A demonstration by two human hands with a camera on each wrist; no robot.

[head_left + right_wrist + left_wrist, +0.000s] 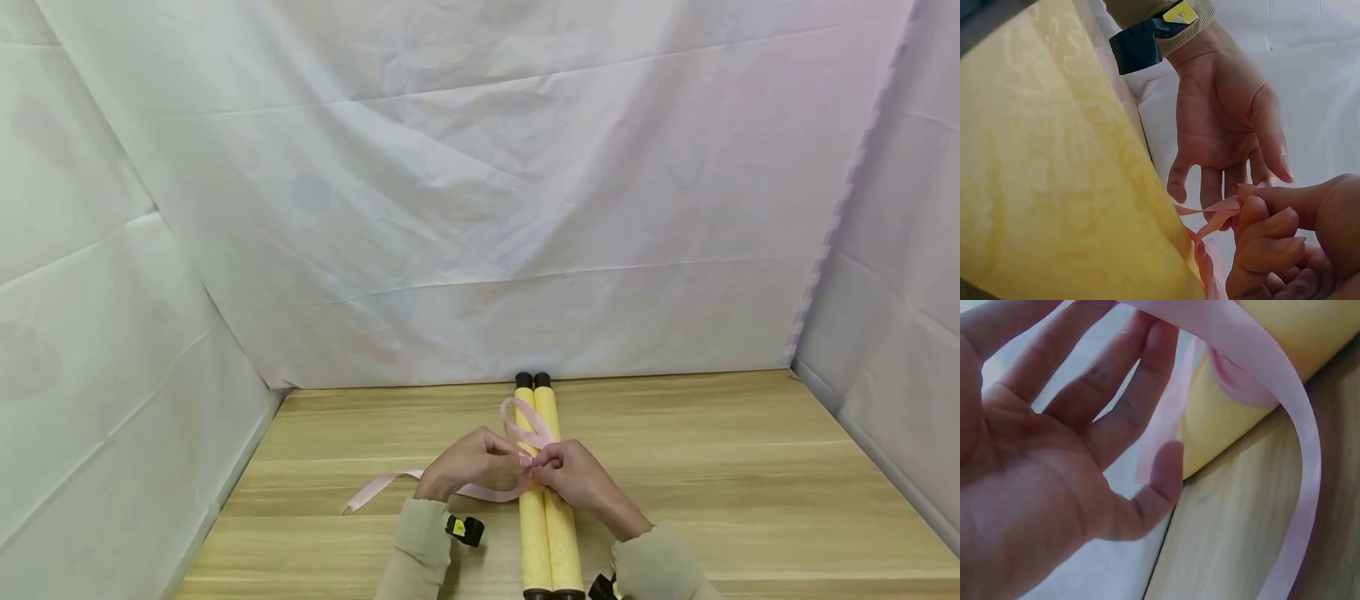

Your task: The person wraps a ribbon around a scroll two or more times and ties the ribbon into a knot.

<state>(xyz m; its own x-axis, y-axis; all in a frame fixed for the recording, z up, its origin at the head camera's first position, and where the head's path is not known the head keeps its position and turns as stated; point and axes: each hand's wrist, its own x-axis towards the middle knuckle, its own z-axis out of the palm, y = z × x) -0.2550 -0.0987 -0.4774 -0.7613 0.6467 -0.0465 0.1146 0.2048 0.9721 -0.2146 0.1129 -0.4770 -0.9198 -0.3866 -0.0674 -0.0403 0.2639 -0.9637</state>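
Two yellow scrolls (534,542) with black end knobs lie side by side, pointing away from me. A pink ribbon (486,493) crosses them, with a loop on their far part and a long tail off to the left. Above the scrolls, my left hand (471,462) pinches the ribbon near its crossing; its other fingers spread loosely in the left wrist view. Close against it, my right hand (576,477) pinches the ribbon between thumb and curled fingers, clearest in the right wrist view. The fingers partly hide the crossing, so whether a knot is there I cannot tell.
The scrolls lie on a wood-grain table (712,467). White cloth (480,208) hangs behind it and along both sides, and the scrolls' far knobs reach close to the back cloth. Each wrist wears a black camera (467,530).
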